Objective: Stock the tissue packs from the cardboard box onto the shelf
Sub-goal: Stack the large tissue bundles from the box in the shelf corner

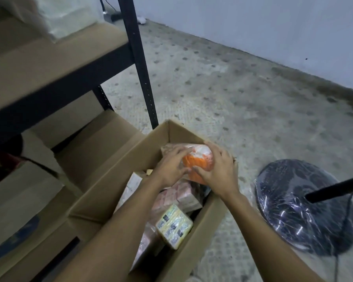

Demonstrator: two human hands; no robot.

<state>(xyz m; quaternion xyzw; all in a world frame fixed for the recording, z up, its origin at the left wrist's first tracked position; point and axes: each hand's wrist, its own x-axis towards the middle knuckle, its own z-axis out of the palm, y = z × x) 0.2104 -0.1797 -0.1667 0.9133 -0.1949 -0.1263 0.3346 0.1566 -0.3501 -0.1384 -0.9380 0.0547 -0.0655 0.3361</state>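
An open cardboard box stands on the floor below me, holding several wrapped tissue packs. An orange-and-white tissue pack sits at the far end of the box, and both hands grip it: my left hand on its left side, my right hand on its right. Pink packs and a yellow pack lie lower in the box, under my forearms. The shelf, a brown board on a black metal frame, is at the upper left.
A black shelf post rises just beyond the box. Other cardboard boxes sit under the shelf at left. A round black stand base wrapped in plastic with a pole is on the speckled floor at right. A wall runs behind.
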